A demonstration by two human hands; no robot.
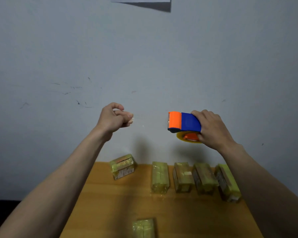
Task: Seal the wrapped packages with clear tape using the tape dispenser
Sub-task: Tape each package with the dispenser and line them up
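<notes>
A package [143,227] lies nearest. Left hand [114,118] pinches thin, sticky tape [150,120]; right hand [212,128] grips the light dispenser [183,122].

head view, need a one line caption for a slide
Right hand grips the tape dispenser while left hand pinches the pulled-out tape end above six wrapped packages on the wooden table.

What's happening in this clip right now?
A person holds both hands up in front of the wall, above a wooden table. The right hand grips a blue and orange tape dispenser, while the left hand pinches the free end of the clear tape, a length of it stretched between the two. Six wrapped packages lie on the table: five in a row near the wall and the nearest package at the front edge. No hand touches any package.
</notes>
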